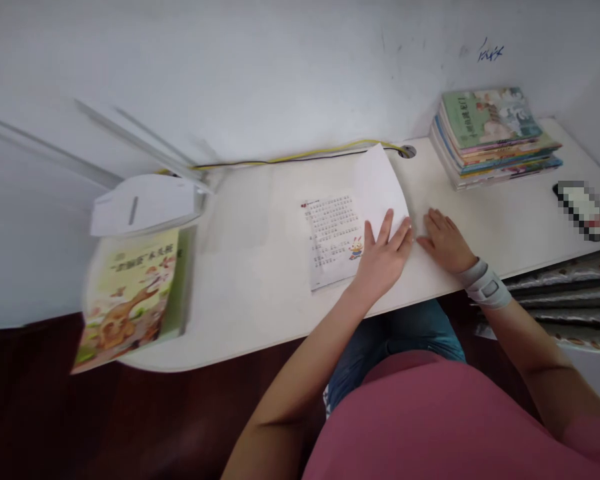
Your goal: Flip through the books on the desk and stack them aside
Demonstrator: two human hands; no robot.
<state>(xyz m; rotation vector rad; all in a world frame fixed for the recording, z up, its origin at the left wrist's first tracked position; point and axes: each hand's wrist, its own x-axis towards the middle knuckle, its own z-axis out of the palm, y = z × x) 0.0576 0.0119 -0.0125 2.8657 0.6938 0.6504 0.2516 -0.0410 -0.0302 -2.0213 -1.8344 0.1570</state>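
A thin booklet (333, 233) lies on the white desk in front of me, its visible page printed with lines of text and a small cartoon rabbit. To its right, a blank white sheet (383, 183) slants upward, its top corner pointing at the wall. My left hand (384, 257) rests with spread fingers on the lower part of that sheet, covering where it meets the booklet. Just right of the sheet, my right hand (446, 241) lies flat on the desk, holding nothing. A grey band (485, 283) wraps the right wrist.
A stack of picture books (495, 120) stands at the back right, with a blurred-out phone-like object (587, 210) beyond it. At left are yellow-green books (130, 293) and a white box-like object (145, 207). Cables (280, 160) run along the wall to a desk hole (407, 152).
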